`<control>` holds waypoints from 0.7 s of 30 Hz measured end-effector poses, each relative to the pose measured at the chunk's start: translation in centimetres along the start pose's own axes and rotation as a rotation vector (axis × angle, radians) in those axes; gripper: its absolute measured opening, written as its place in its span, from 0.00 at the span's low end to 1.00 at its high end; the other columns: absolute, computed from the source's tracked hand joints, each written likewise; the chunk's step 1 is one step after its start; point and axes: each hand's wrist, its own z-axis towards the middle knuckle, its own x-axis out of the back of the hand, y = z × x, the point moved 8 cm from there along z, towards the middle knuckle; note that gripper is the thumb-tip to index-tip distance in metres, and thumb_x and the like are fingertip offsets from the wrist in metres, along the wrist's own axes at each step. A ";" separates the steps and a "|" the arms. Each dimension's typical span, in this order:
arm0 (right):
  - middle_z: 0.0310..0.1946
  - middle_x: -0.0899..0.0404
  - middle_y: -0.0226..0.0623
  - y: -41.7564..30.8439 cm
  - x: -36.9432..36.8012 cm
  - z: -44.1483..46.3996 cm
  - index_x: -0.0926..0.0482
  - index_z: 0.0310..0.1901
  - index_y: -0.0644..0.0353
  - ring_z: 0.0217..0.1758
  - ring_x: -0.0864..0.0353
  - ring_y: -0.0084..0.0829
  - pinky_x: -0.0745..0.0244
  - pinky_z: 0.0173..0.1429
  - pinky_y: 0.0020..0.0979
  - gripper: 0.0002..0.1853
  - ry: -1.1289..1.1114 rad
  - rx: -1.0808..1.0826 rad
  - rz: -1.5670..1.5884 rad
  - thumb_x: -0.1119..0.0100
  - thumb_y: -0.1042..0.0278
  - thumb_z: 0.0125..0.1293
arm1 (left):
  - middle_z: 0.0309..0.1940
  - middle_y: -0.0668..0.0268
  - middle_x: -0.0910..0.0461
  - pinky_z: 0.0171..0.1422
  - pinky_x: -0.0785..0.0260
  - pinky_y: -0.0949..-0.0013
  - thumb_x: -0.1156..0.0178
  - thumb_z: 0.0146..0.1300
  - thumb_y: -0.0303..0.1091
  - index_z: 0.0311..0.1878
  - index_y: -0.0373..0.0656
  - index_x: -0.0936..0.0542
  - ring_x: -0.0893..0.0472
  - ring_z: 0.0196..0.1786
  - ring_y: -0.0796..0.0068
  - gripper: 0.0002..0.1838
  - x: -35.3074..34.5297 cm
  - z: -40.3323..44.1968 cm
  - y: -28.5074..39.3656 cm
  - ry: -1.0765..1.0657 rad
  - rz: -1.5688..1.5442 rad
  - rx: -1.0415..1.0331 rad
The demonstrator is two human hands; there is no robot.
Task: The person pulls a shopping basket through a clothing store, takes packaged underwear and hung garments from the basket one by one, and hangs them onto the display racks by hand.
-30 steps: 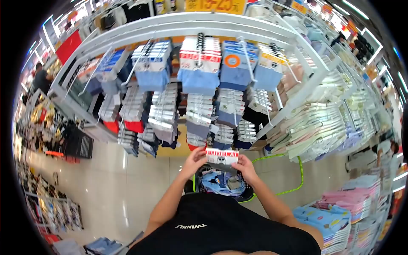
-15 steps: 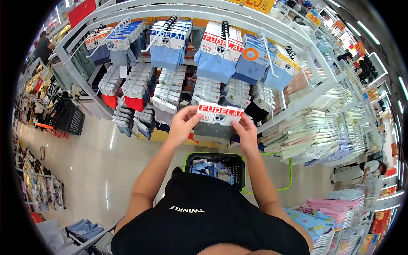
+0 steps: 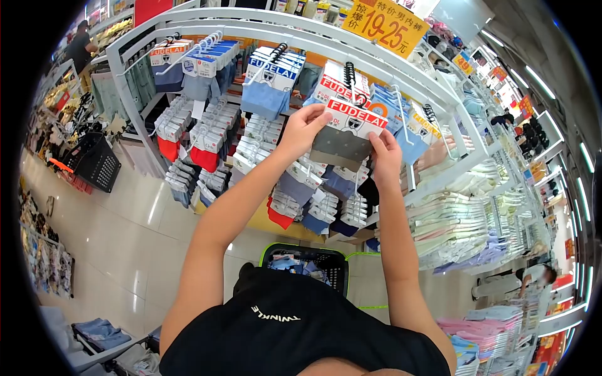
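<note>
Between both hands I hold a pair of dark grey packaged underpants (image 3: 342, 146) with a red and white FUDELAI header card. My left hand (image 3: 305, 130) pinches the card's left edge. On the opposite side, my right hand (image 3: 385, 153) grips the card's lower right edge. A black hook shows at the top of the card. Right behind it hang light blue FUDELAI underpants (image 3: 335, 78) on a rack prong, partly covered by the held pack. More packs with a blue card (image 3: 271, 78) hang to the left.
A white display rack (image 3: 235, 24) spans the front, with a yellow price sign (image 3: 385, 25) above. At my feet stands a black basket (image 3: 338, 269) with green trim and clothes inside. Pale garments (image 3: 467, 219) hang at right. Another black basket (image 3: 94, 164) is at left; people are farther off.
Both hands have raised the grey underpants up and to the right, toward the FUDELAI packs on the rack. The pack is now tilted, and the view has shifted.
</note>
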 end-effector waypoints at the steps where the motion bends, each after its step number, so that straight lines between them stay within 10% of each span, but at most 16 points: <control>1: 0.47 0.17 0.35 -0.2 -0.1 0.3 0.24 0.55 0.69 0.46 0.20 0.21 0.27 0.52 0.23 0.17 -0.005 0.001 -0.004 0.39 0.70 0.67 | 0.45 0.62 0.17 0.50 0.28 0.76 0.38 0.68 0.35 0.54 0.30 0.23 0.20 0.46 0.80 0.19 0.2 0.3 -0.3 0.004 -0.004 -0.004; 21: 0.42 0.17 0.27 4.2 -1.0 6.3 0.24 0.54 0.64 0.38 0.24 0.15 0.33 0.41 0.20 0.18 -0.013 0.013 -0.186 0.39 0.63 0.68 | 0.36 0.64 0.16 0.42 0.28 0.73 0.35 0.62 0.38 0.48 0.34 0.18 0.20 0.37 0.78 0.17 4.1 6.2 -2.2 0.199 0.338 -0.158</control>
